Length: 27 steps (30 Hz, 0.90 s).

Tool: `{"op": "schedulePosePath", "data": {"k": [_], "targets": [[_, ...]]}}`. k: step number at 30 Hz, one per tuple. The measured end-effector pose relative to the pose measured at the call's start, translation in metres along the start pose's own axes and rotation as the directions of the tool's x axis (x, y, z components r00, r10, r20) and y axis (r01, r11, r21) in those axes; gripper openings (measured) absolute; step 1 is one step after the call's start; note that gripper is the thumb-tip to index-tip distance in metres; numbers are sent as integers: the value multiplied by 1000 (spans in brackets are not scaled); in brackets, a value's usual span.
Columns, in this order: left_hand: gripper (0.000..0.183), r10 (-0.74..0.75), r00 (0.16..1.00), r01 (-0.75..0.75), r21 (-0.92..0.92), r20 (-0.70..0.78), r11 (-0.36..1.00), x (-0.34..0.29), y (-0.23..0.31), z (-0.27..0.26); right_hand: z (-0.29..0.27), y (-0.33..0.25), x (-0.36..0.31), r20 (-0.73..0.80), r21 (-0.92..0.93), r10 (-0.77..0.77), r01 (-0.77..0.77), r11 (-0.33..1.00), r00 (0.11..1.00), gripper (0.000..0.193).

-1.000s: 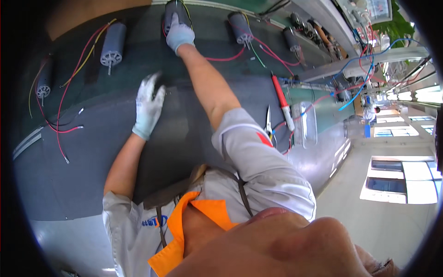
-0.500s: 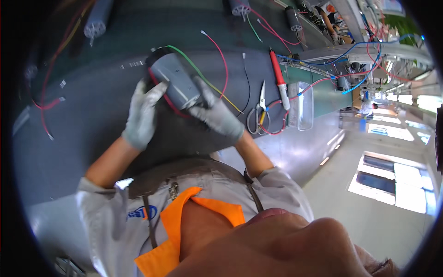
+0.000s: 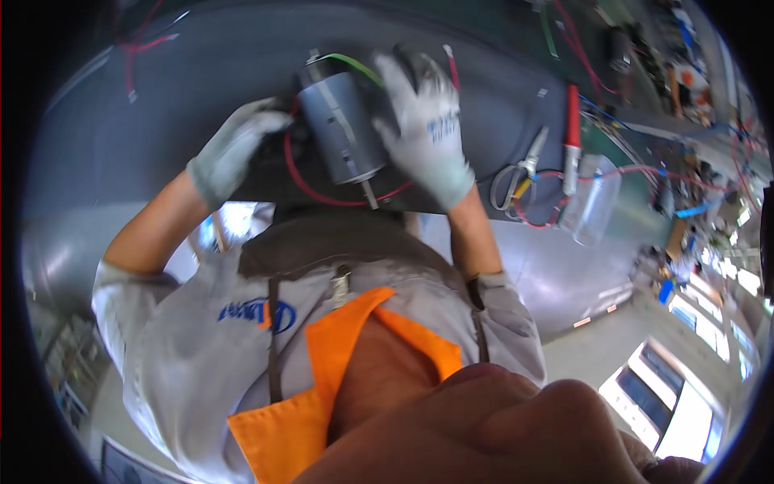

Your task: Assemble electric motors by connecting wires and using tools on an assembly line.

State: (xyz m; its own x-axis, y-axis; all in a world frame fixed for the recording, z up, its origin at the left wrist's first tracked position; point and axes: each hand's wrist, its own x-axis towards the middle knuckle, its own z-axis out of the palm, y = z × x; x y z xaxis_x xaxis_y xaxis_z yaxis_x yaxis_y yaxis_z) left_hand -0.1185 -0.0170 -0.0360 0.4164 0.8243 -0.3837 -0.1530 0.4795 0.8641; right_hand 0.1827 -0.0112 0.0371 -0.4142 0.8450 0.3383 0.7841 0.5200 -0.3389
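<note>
While the head view looks down on a flat, dark grey work surface point(image 3: 201, 73), a blue-grey, cylindrical metal motor point(image 3: 343, 129) sits between the person's two hands near the close edge, tilted slightly, its thin silver shaft point(image 3: 369, 192) pointing toward the body. Whether the motor rests on the surface or is held just above it cannot be told.

At its left side is the left hand point(image 3: 230, 153), in a white glove with dark fingertips; the fingers bend toward the casing, but their tips blur into shadow, so it cannot be told whether they grip it. On the other side, the right hand point(image 3: 435, 141), gloved alike, has its fingers spread and its thumb toward the motor, closed around nothing that shows.

A thin green wire point(image 3: 355, 66) runs from the motor's far end toward the right hand, and a thin red wire point(image 3: 302, 184) loops below the casing. Farther right lie metal scissors point(image 3: 532, 153), a slim red-and-white handheld tool point(image 3: 573, 121) and a clear plastic tray point(image 3: 592, 222).
</note>
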Motion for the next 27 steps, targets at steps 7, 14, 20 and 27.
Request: {"op": "schedulePosePath", "data": {"k": [7,14,20,27], "targets": [[25,-271,950,239,-198,-156,951,-11,40,34,7,24,14,305,486,137,-278,828,942,62],[51,89,983,-147,391,162,908,29,67,24,18,-92,29,388,510,-545,319,799,743,23],[46,-292,953,137,744,81,654,105,42,-6,121,-189,44,462,625,-711,375,685,531,52],[48,250,960,-196,944,129,265,82,48,39,-56,54,-58,47,719,-102,38,694,994,36]]}}
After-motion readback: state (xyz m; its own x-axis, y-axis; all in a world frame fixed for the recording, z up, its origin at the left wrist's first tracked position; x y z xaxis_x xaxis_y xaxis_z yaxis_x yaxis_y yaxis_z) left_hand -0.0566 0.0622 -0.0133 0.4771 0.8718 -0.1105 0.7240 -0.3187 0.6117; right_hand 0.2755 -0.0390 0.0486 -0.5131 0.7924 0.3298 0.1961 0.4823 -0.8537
